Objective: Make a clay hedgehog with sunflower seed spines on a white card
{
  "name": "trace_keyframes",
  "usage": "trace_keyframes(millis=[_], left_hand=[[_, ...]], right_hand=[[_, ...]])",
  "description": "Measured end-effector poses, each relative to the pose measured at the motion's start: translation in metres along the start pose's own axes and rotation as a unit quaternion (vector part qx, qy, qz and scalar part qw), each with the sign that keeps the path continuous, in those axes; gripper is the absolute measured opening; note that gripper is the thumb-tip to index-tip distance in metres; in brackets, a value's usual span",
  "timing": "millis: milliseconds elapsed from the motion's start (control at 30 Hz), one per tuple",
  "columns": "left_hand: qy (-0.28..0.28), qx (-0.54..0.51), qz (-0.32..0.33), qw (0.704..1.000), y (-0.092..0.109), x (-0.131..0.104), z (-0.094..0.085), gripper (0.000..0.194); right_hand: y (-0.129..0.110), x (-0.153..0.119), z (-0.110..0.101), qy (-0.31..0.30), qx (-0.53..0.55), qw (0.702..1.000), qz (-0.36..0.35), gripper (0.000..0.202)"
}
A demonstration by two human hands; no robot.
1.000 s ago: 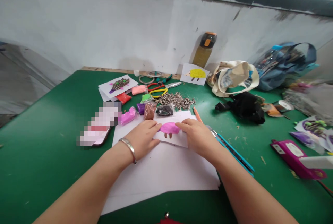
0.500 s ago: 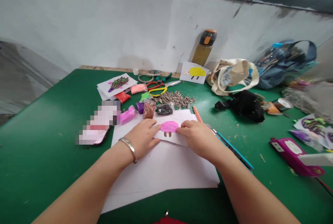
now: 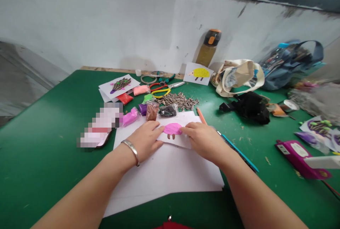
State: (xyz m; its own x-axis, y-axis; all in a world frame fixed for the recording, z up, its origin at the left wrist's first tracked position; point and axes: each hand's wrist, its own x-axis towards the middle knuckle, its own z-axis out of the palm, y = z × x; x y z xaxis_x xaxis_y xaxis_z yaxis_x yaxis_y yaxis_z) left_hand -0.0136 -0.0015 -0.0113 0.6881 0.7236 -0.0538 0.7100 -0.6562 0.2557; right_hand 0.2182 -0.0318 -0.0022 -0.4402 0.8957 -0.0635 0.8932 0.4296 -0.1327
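A flattened pink clay oval [image 3: 172,128] lies on a small white card [image 3: 178,144], with two brown clay legs [image 3: 171,137] below it. At its left edge, the fingertips of my left hand [image 3: 148,138] rest on the card, fingers stretched and apart. My right hand [image 3: 203,138] lies over the card's right side, its fingers extended and one fingertip at the oval's right edge. Part of the card is hidden under both hands. Beneath it are larger white sheets [image 3: 170,176].
Behind the sheets are bagged brown clay [image 3: 152,111], pink clay [image 3: 130,117], black clay [image 3: 168,110] and a pile of striped seeds [image 3: 180,100]. Scissors [image 3: 162,92] and a yellow hedgehog card [image 3: 198,73] lie farther back. A blurred-out phone [image 3: 102,126] is left; a blue pen [image 3: 239,152] is right.
Almost nothing differs. My right fingers have shifted very slightly along the right edge of the pink oval; my left hand stays where it was.
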Motion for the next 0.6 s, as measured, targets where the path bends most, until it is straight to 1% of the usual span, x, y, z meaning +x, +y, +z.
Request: trace_keyframes(millis=[100, 233, 367, 433, 500, 600], left_hand=[[0.0, -0.007, -0.002, 1.0, 0.0, 0.0, 0.0, 0.043], [0.002, -0.003, -0.001, 1.0, 0.0, -0.001, 0.0, 0.038], [0.008, -0.006, 0.002, 1.0, 0.0, -0.001, 0.0, 0.037], [0.013, -0.01, 0.005, 1.0, 0.0, -0.001, 0.0, 0.036], [0.014, -0.012, 0.005, 1.0, 0.0, 0.0, 0.0, 0.035], [0.003, -0.008, 0.0, 1.0, 0.002, 0.0, -0.002, 0.035]], right_hand=[[-0.002, 0.001, 0.005, 0.032, -0.014, 0.999, -0.014, 0.044], [-0.004, 0.003, 0.01, 0.054, -0.03, 0.998, -0.029, 0.042], [-0.007, 0.005, 0.012, 0.089, -0.035, 0.995, -0.027, 0.049], [-0.009, 0.006, 0.014, 0.088, -0.035, 0.995, -0.036, 0.049], [-0.011, 0.007, 0.015, 0.071, -0.031, 0.996, -0.044, 0.047], [-0.011, 0.008, 0.017, 0.057, -0.024, 0.997, -0.045, 0.047]])
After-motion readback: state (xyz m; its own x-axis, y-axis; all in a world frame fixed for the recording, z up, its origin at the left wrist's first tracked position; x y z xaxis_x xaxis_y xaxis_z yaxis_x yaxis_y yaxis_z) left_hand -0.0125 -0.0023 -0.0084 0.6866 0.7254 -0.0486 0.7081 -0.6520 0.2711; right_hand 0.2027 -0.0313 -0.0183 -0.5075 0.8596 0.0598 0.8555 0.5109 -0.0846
